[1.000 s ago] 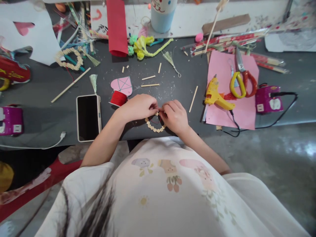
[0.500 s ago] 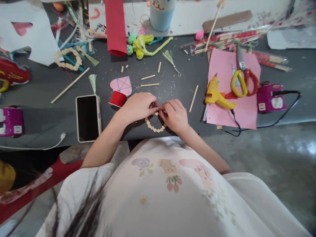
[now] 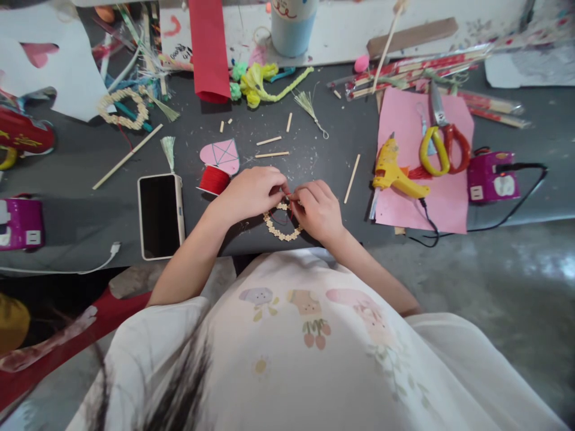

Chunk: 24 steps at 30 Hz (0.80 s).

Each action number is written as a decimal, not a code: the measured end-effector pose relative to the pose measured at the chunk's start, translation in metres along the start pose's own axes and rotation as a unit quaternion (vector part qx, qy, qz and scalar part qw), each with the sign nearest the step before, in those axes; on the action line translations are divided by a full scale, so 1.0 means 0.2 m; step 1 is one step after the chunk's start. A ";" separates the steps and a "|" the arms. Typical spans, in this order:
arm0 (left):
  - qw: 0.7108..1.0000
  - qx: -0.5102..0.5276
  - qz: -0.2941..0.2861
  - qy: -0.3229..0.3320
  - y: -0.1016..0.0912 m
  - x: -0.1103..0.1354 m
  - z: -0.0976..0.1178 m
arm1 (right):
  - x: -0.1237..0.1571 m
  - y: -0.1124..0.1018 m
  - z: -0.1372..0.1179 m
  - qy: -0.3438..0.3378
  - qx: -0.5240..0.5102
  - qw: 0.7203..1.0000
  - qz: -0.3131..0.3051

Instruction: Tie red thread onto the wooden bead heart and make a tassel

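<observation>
On the dark grey bench (image 3: pixel 99 221), your left hand (image 3: pixel 254 191) and right hand (image 3: pixel 320 208) sit close together near the frame's centre, each grip pinched narrow, above the pale flower-chain ring (image 3: pixel 282 237), on fine red thread (image 3: pixel 290 206).

Scissors (image 3: pixel 442 121) and yellow glue gun (image 3: pixel 389 170) on pink paper (image 3: pixel 431 211).

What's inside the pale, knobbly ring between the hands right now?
A thin red thread curves through the opening of the ring, with dark grey tabletop beneath. The right hand covers the ring's far right part; anything under it cannot be seen.
</observation>
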<state>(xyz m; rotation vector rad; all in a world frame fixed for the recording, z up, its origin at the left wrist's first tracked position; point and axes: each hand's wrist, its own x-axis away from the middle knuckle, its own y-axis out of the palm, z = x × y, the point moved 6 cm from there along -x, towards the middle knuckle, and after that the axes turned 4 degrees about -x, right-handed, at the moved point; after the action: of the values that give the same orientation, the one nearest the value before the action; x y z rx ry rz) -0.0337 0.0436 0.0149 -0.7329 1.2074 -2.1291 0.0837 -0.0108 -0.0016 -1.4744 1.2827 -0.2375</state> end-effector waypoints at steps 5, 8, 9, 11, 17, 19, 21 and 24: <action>1.000 0.008 -0.008 0.004 0.01 -0.01 0.00 | 0.00 0.01 0.01 0.005 -0.004 1.000 -0.007; 1.000 0.008 -0.007 0.008 0.01 -0.01 0.00 | 0.00 0.00 0.00 -0.006 0.005 1.000 0.003; 1.000 0.008 -0.007 0.009 0.01 -0.01 0.00 | 0.00 0.00 0.00 -0.010 0.008 1.000 0.008; 1.000 0.004 -0.005 0.010 0.01 -0.01 0.00 | 0.00 -0.01 -0.01 -0.016 0.013 1.000 0.015; 1.000 -0.010 0.005 0.019 0.00 -0.01 0.01 | 0.00 0.01 0.00 -0.006 0.005 1.000 -0.009; 1.000 -0.019 0.004 0.016 -0.01 -0.01 0.01 | 0.00 0.00 0.00 -0.009 0.008 1.000 -0.006; 0.999 -0.033 0.003 0.005 -0.02 -0.01 0.01 | 0.00 -0.01 -0.01 -0.016 0.011 1.000 0.002; 0.998 -0.061 0.009 -0.026 -0.04 -0.01 0.00 | 0.00 -0.02 -0.02 -0.013 0.013 1.000 0.000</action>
<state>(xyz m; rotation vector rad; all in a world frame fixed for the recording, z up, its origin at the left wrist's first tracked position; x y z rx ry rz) -0.0335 0.0474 0.0214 -0.8218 1.3204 -2.0227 0.0833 -0.0139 0.0018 -1.4504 1.2556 -0.2334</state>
